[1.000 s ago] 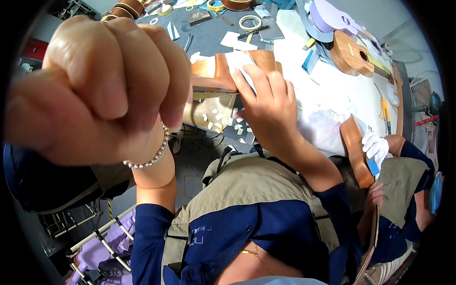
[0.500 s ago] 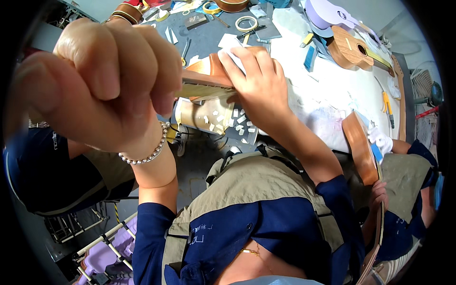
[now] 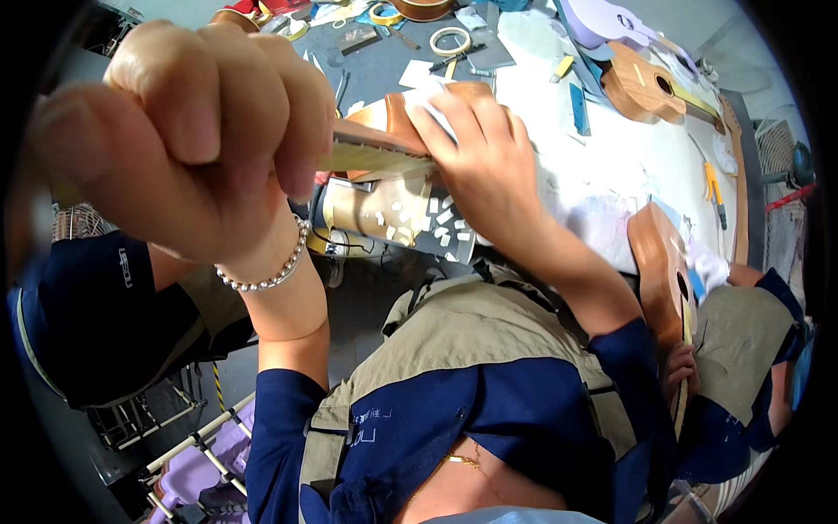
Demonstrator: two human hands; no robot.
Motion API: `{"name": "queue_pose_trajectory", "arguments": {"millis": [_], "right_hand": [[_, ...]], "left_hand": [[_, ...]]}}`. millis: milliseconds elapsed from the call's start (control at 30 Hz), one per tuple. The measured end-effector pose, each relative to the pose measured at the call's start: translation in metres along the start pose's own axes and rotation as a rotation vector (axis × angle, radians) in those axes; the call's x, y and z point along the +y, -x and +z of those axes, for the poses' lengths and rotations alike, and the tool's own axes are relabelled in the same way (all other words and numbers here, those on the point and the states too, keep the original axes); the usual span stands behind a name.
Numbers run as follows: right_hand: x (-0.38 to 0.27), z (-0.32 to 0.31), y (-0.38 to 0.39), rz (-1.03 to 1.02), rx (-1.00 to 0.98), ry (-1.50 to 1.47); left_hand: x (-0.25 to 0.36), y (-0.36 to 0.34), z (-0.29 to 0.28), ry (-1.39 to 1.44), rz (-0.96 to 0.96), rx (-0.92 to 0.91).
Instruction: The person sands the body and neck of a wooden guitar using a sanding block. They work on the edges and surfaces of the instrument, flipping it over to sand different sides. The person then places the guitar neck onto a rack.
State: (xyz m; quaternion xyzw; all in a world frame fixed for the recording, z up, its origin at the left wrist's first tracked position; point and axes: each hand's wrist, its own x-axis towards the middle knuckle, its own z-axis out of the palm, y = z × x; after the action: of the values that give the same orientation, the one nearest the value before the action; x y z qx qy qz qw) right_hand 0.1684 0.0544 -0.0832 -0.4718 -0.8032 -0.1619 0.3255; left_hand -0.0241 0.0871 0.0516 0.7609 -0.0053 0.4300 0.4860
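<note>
My left hand (image 3: 201, 148), very near and large at the upper left, is closed around the neck end of a wooden ukulele; the neck is mostly hidden in the fist. The ukulele's (image 3: 374, 116) brown body tilts away beyond it, its fretboard side (image 3: 371, 157) facing down toward me. On the body lies my right hand (image 3: 489, 157), fingers bent over a white cloth or paper (image 3: 425, 98) that it presses against the wood. The fingers cover much of the white piece and of the body.
Small white pieces (image 3: 400, 214) lie on a board below the ukulele. The bench holds a tape roll (image 3: 450, 41), a yellow-handled tool (image 3: 711, 183), another wooden ukulele (image 3: 642, 83) and a purple one (image 3: 602, 22). At right, a co-worker's gloved hand (image 3: 707, 262) works on a ukulele (image 3: 655, 253). Another person sits left.
My right hand has shifted slightly right and down along the body with the white piece. The ukulele has tilted a little. The co-worker's ukulele has turned, showing its sound hole.
</note>
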Motion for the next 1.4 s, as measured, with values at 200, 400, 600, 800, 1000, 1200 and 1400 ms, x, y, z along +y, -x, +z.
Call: {"name": "queue_pose_trajectory", "arguments": {"millis": [200,400,600,800,1000,1200,1400], "right_hand": [[0.014,-0.044,0.032,0.017,-0.077,-0.119],[0.013,-0.054,0.032,0.619,0.209,-0.789],[0.011,-0.018,0.022,0.391,0.228,-0.513],[0.007,-0.040,0.009,0.639,-0.205,-0.617],[0.010,-0.034,-0.007,0.517,-0.279,-0.431],[0.000,-0.031,-0.010,0.486,-0.152,-0.390],[0.000,-0.030,-0.007,0.505,-0.188,-0.419]], "left_hand": [[-0.005,0.003,0.005,0.027,0.001,0.018],[0.000,0.009,0.018,-0.027,0.103,0.046],[0.002,0.007,0.033,-0.034,0.124,0.117],[0.005,0.014,0.041,-0.055,0.097,0.130],[0.008,0.018,0.049,-0.092,0.129,0.158],[0.011,0.024,0.048,-0.091,0.138,0.160],[0.007,0.024,0.048,-0.080,0.148,0.139]]}}
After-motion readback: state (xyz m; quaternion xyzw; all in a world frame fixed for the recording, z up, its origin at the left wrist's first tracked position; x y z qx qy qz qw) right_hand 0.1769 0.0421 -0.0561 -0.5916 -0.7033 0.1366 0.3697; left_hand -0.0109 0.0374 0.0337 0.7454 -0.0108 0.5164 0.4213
